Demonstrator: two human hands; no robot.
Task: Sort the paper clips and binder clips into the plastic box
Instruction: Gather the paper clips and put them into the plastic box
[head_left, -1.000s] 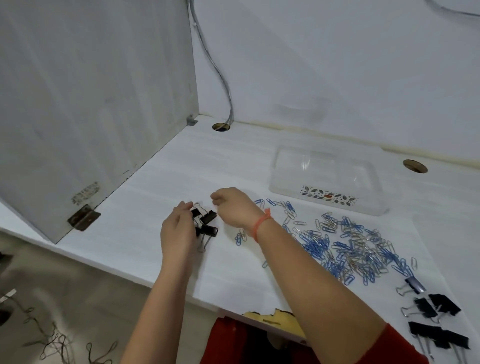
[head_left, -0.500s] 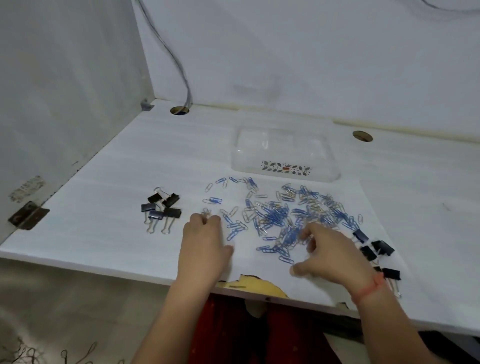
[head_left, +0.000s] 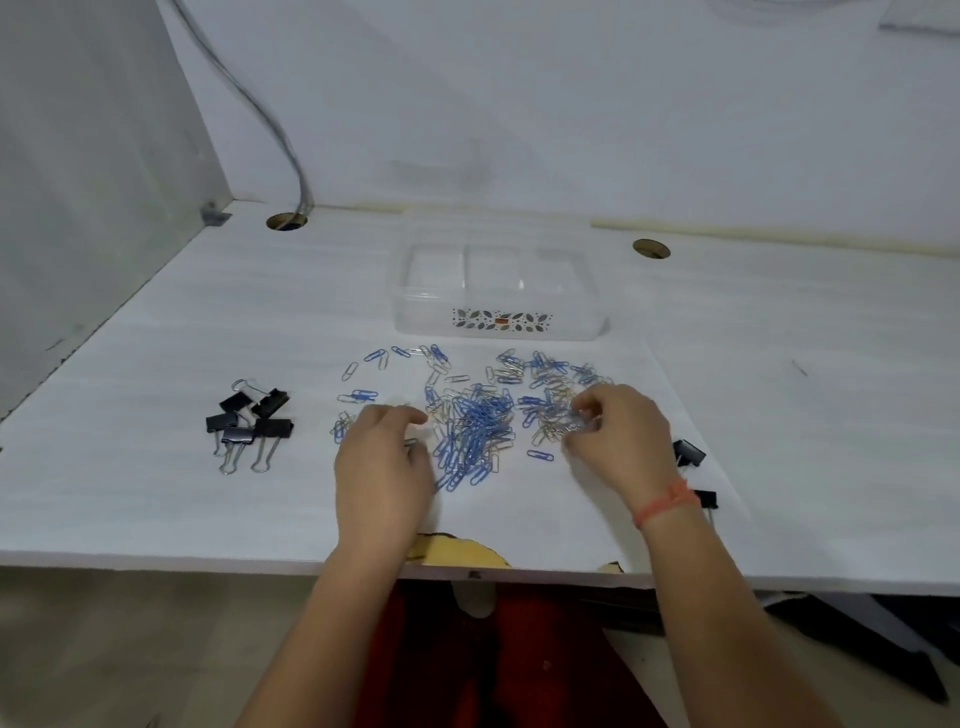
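Note:
Blue and silver paper clips (head_left: 472, 421) lie scattered in a heap at the middle of the white desk. Behind them stands the clear plastic box (head_left: 498, 296), open, with a leaf pattern on its front. Several black binder clips (head_left: 249, 421) lie grouped at the left, and a few more binder clips (head_left: 688, 452) lie at the right behind my wrist. My right hand (head_left: 618, 436) pinches a small bunch of silver paper clips at the heap's right edge. My left hand (head_left: 384, 462) is curled over clips at the heap's left edge, its fingertips hidden.
A grey side panel (head_left: 93, 182) walls the desk on the left. Two cable holes (head_left: 286, 221) (head_left: 651, 249) sit near the back wall, a cable running into the left one. The front edge is chipped (head_left: 457, 553) between my arms.
Both hands left the binder clips at the left and moved onto the paper clip heap. Since half a second ago my right hand went forward to the heap's right edge and closed on clips.

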